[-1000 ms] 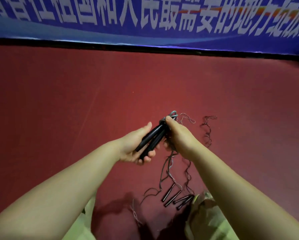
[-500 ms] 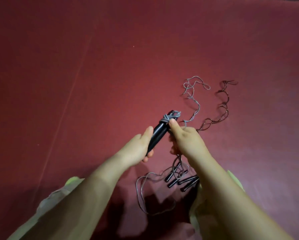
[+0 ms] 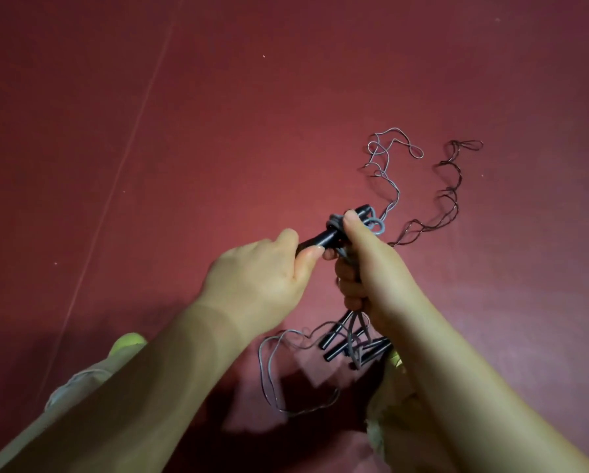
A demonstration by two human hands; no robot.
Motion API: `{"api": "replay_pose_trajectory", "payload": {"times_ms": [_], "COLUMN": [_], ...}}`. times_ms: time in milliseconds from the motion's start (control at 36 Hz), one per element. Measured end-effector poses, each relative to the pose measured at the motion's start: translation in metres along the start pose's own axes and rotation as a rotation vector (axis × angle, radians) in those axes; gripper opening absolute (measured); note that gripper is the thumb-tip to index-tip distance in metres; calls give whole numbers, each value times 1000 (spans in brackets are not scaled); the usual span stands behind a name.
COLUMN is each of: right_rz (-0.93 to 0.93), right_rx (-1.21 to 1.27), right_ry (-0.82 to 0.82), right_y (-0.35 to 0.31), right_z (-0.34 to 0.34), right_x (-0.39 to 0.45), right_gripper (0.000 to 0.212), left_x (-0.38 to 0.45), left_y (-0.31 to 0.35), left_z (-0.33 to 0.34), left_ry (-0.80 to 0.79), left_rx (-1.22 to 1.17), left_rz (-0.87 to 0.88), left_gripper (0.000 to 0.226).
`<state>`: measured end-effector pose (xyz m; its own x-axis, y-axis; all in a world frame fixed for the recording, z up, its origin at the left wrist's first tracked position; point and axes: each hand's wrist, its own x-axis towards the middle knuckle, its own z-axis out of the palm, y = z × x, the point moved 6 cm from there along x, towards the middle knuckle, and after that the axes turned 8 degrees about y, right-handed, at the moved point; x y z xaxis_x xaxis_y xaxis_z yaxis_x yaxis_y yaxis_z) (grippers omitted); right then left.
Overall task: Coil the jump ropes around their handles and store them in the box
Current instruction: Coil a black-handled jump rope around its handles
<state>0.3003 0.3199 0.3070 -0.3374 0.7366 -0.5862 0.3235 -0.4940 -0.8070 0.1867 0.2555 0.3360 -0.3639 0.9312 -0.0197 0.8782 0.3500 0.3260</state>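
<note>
We see no box; our left hand (image 3: 262, 271) grips the black handles (image 3: 324, 238), our right hand (image 3: 371, 268) pinches grey rope (image 3: 375, 227) coiled round them above the red floor (image 3: 150, 131).

Both hands (image 3: 320, 268) on black handles (image 3: 324, 238) (grey rope (image 3: 371, 225) wrapped near the top), above red floor (image 3: 150, 131).

2 hands (image 3: 262, 274), 1 held handle bundle (image 3: 324, 238), about 4 loose black handles (image 3: 334, 336) on floor, 2 loose ropes (image 3: 385, 165).
</note>
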Motion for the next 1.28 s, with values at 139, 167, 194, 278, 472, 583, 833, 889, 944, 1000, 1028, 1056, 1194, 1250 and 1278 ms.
{"api": "replay_pose_trajectory", "payload": {"times_ms": [139, 167, 194, 278, 472, 583, 833, 889, 944, 1000, 1028, 1056, 1194, 1250, 1278], "right_rz": [4, -24, -59, -105, -110, -274, -506, -498, -442, -350, -305, -279, -50, 31, 37], "right_rx": [-139, -237, -328, -435, -571, -961, -894, -689, -547, -485, -448, -378, 230, 294, 301], "right_ry": [31, 59, 86, 135, 120, -1, -108, -174, -285, -428, -479, -505, -414, -424, -437], "right_y": [4, 2, 1, 0, 1, -3, -32, -35, -30, -19, -16, -15, -16, -14, -14], "right_z": [-3, -5, -8, -13, -11, -3, -14, -15, -13, -9, -8, -8, -5, 0, 2], "right_x": [5, 6, 8, 12, 19, 16, 11, 10, 11, 10, 9, 9, 18, 18, 17], "right_gripper": [58, 59, 59, 59, 58, 39, 16, 20, 21, 19, 17, 16, 36, 53, 61], "left_x": [7, 8, 8, 8, 12, 14, 3, -2, -8, -15, -17, -17, -5, -1, 1], "left_y": [3, 2, 1, -3, -20, -31, -37, -27, -16, -4, -1, 0, -18, -28, -32], "left_z": [4, 5, 7, 12, 31, 50, 56, 51, 47, 44, 41, 37, 20, 21, 21], "left_ry": [-49, -66, -81, -71, -26, -128, -334, -304, -258, -217, -201, -172, 33, 62, 66], "left_rx": [62, 73, 84, 109, 166, 206, 138, 122, 122, 73, 9, -98, -654, -712, -727], "left_rz": [-11, -20, -29, -33, 19, 12, 221, 318, 440, 542, 548, 522, 325, 219, 161], "left_gripper": [41, 43, 45, 47, 43, 42, 46, 44, 50, 70, 76, 76, 31, 33, 37]}}
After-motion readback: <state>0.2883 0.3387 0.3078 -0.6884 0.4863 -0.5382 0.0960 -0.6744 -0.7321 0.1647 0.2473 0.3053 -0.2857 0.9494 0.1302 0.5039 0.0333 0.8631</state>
